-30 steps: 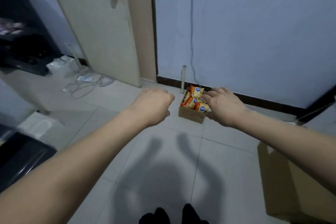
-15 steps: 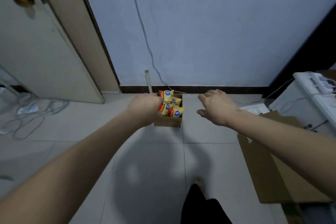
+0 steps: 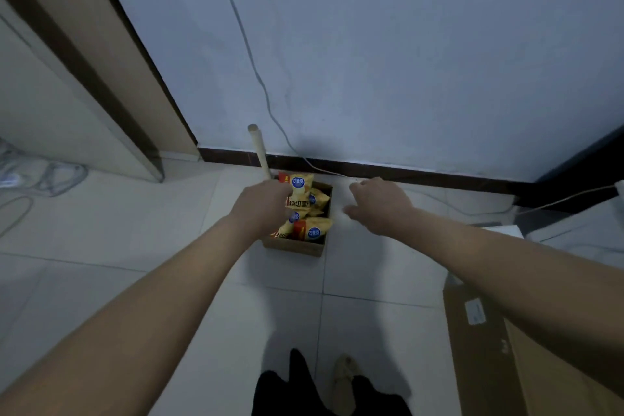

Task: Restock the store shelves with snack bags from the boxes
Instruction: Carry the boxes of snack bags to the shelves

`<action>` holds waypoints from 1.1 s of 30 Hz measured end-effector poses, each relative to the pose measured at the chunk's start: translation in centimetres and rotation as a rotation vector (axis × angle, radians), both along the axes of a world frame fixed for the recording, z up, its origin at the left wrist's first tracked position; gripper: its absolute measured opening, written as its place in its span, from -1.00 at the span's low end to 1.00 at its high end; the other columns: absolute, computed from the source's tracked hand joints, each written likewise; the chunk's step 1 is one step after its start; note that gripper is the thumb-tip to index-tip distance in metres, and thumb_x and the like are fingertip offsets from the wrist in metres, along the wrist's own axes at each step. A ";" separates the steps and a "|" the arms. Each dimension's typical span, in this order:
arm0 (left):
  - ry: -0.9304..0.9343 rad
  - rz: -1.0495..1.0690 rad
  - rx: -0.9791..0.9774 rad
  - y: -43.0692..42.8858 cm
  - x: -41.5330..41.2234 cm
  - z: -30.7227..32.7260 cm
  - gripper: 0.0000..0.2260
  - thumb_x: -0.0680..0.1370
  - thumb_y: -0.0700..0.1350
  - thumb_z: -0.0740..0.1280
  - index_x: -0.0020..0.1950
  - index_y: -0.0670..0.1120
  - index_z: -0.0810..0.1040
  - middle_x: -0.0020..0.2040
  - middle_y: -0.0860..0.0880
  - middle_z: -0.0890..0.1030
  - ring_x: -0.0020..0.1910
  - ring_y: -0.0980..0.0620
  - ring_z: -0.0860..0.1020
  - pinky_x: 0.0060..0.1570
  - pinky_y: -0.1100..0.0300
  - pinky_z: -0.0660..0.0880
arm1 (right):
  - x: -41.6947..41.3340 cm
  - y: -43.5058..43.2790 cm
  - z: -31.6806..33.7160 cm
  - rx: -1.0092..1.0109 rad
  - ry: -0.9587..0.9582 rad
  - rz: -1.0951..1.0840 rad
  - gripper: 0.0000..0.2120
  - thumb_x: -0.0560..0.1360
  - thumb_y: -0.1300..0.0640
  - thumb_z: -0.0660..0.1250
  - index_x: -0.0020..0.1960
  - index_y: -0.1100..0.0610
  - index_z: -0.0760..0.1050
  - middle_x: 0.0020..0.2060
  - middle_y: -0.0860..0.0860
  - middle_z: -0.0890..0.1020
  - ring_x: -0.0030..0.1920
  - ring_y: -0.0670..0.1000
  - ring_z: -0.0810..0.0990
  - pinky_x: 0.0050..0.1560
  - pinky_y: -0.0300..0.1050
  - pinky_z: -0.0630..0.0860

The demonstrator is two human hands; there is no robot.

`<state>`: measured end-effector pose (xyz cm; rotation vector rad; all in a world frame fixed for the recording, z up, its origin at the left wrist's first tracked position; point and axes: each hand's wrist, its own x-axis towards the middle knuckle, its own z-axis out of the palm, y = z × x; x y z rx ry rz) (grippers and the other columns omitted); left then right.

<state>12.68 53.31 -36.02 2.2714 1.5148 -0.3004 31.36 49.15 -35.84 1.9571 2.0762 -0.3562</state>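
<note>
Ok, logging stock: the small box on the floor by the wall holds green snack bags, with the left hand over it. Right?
Not quite. The head view shows the snack bags are yellow, not green. The small box does stand on the floor by the wall, with the left hand over it.

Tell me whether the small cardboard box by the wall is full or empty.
Full: yellow snack bags fill the open-topped cardboard box and stick up above its rim. How deep the pile goes cannot be seen.
</note>
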 end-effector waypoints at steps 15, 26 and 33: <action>-0.063 0.250 -0.260 16.3 0.8 -23.9 -0.62 0.53 -0.02 0.33 0.29 -0.14 0.45 0.21 -0.15 0.52 0.17 -0.14 0.50 0.11 0.04 0.45 | 1.7 16.3 -24.9 -0.229 0.184 -0.220 -0.68 0.58 0.02 0.15 0.22 0.21 0.39 0.11 0.16 0.55 0.13 0.19 0.51 -0.06 -0.04 0.40; -0.196 0.640 -0.444 22.1 1.7 -43.9 -0.26 0.30 0.20 0.49 0.32 -0.14 0.36 0.27 -0.18 0.43 0.24 -0.19 0.48 0.20 -0.15 0.47 | 2.7 21.3 -43.5 -0.324 0.317 -0.484 -0.66 0.57 -0.01 0.20 0.19 0.24 0.38 0.09 0.17 0.55 0.07 0.16 0.52 -0.14 -0.08 0.37; -0.143 0.770 -0.410 24.5 2.0 -51.7 -0.01 0.28 0.23 0.49 0.50 -0.15 0.07 0.45 -0.21 0.22 0.43 -0.22 0.24 0.35 -0.18 0.30 | 4.2 23.1 -51.0 -0.292 0.404 -0.636 -0.61 0.58 -0.05 0.21 0.15 0.29 0.40 0.07 0.19 0.55 0.06 0.17 0.54 -0.17 -0.10 0.36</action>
